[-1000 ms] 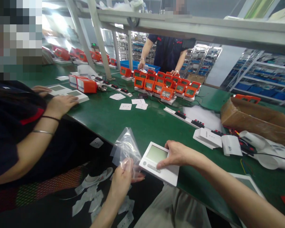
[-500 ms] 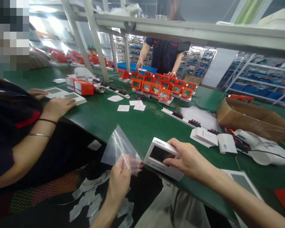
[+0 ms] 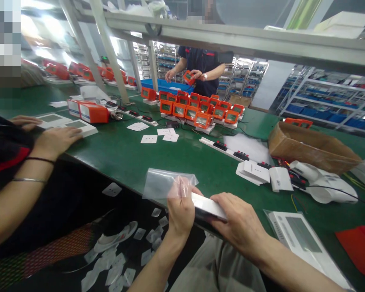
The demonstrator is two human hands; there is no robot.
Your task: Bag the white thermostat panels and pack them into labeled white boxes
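Observation:
Over the bench's front edge, my right hand [image 3: 240, 217] is closed around the right end of a white boxed device [image 3: 209, 206]. The device is tilted so that a narrow white side faces up; its dark screen face is mostly hidden. My left hand [image 3: 181, 209] is closed on a clear plastic film [image 3: 158, 184], which spreads out leftward and lies partly over the fingers. That hand is against the device's left end. Whether the film is a bag or a single sheet I cannot tell. A larger white panel with a grey screen [image 3: 304, 235] lies to the right, near my forearm.
Several orange-framed units [image 3: 179, 110] stand on the green bench [image 3: 121, 154], a co-worker behind them. Another co-worker's hand [image 3: 56, 140] rests on white panels at left. White cards, a power strip [image 3: 220, 150] and a cardboard box [image 3: 313, 146] are around. Scraps [image 3: 118, 263] litter the floor.
My hands have come together, the left moving right with the film to the device. The device has turned, hiding its screen. The co-worker opposite has lifted an orange unit.

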